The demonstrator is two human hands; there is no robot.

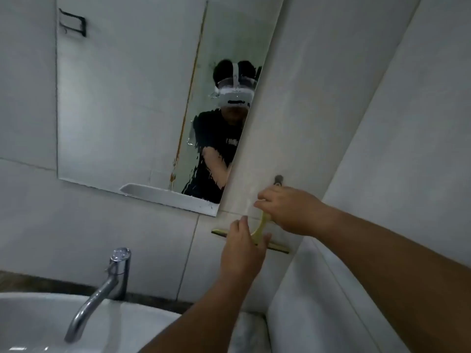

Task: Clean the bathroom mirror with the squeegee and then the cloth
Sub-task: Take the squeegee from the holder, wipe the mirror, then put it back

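Note:
The bathroom mirror (127, 98) hangs on the tiled wall at upper left, with streaks and water drops near its lower right corner. A yellow-green squeegee (261, 226) is against the wall just right of and below the mirror, under a small wall hook (278, 179). My right hand (288, 210) is shut around the squeegee's handle at the top. My left hand (244, 248) touches the squeegee's blade bar from below, fingers partly curled over it. No cloth is in view.
A chrome faucet (107, 284) stands over a white sink (38, 322) at lower left. A black wall bracket (74, 21) is seen in the mirror at top left. A white tiled side wall (382, 123) closes in on the right.

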